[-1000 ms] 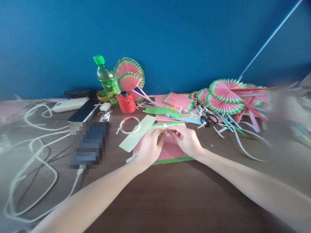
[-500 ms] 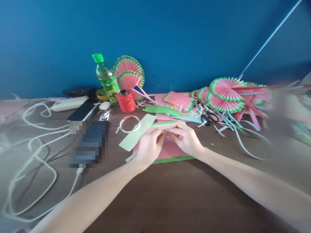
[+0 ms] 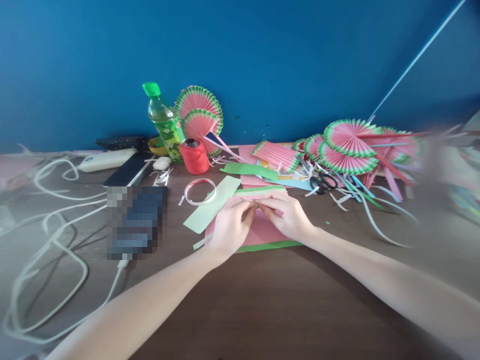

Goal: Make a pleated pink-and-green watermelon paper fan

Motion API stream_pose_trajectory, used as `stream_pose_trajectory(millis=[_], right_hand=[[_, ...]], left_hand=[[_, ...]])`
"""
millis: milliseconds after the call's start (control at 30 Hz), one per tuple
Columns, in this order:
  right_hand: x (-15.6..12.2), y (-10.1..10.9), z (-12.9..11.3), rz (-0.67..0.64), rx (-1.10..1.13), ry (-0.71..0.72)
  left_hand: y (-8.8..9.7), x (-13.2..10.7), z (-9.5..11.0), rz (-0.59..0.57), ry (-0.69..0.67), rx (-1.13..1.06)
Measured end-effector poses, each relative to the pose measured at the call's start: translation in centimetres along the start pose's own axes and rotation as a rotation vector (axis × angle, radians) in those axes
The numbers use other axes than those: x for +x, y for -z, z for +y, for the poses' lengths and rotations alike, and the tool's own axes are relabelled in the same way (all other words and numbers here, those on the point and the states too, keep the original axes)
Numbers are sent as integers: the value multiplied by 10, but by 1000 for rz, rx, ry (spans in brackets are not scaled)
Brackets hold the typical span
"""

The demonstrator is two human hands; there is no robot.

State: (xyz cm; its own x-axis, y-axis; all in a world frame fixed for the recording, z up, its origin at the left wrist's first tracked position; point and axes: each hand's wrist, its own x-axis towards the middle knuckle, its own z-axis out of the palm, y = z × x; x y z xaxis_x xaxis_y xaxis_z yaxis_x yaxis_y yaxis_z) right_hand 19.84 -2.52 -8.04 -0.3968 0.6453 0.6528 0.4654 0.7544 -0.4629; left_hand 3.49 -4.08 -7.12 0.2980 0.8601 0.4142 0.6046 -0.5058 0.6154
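Observation:
A pink paper sheet with green edges (image 3: 264,232) lies on the brown table (image 3: 262,300) in the middle. My left hand (image 3: 228,227) and my right hand (image 3: 287,215) rest on it side by side. Both pinch the far edge of the sheet, fingertips meeting near its top fold. A pale green paper strip (image 3: 210,205) lies just left of my left hand, touching a clear tape ring (image 3: 200,192).
Black scissors (image 3: 323,183) lie right of the sheet among paper strips. Folded pink-and-green paper fans (image 3: 350,147) pile at the right; two more fans (image 3: 198,115) stand by a green-capped bottle (image 3: 165,122) and a red spool (image 3: 195,156). A phone (image 3: 135,220) and white cables (image 3: 48,240) lie left.
Both hands shifted slightly away from me along the sheet, and the far green edge has been folded over under the fingertips. Since half a second ago almost nothing moved.

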Motion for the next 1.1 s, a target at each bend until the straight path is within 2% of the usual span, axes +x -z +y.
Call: stream_pose_trajectory(millis=[300, 667, 1100], right_hand=[[0, 0, 2, -13, 21, -48], [0, 0, 2, 4, 23, -81], [-2, -2, 3, 32, -77, 33]], left_hand=[[-1, 0, -1, -6, 23, -23], [-1, 1, -3, -10, -44, -37], [1, 1, -1, -21, -44, -64]])
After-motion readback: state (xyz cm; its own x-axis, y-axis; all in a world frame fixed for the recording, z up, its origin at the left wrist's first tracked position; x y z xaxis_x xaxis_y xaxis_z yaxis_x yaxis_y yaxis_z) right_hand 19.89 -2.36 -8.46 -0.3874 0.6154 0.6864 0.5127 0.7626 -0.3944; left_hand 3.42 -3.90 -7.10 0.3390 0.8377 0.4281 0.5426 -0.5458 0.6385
